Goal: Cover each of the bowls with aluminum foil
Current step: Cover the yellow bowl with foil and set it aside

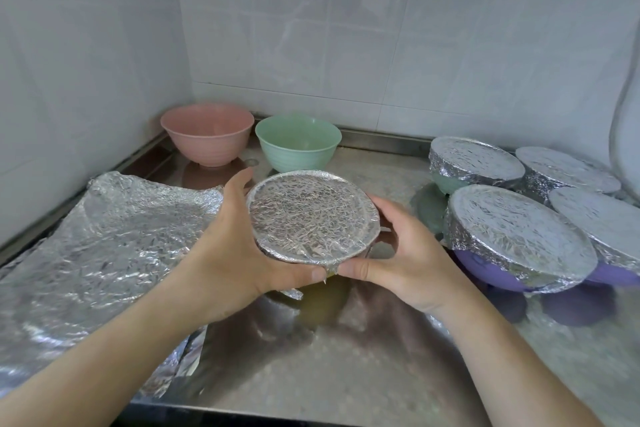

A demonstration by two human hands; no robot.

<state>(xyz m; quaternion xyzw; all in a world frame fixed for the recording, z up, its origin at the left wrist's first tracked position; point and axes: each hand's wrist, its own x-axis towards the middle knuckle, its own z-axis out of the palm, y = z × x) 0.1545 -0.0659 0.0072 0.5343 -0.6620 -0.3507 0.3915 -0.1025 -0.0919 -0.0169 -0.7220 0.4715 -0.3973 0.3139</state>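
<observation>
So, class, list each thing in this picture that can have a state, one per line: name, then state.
Held bowl: foil-covered, gripped by left hand and right hand.
Pink bowl: uncovered, upright.
Green bowl: uncovered, upright.
Four bowls on the right: foil-covered.
Foil sheet: loose, crinkled.

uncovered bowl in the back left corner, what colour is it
The uncovered ribbed bowl in the back left corner is pale pink, shown clearly in the head view.

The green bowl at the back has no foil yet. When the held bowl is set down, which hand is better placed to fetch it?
Probably the left hand. The green bowl stands just beyond its fingertips, and the spare foil lies on that side too. The right hand is further from it, near the covered bowls.
</observation>
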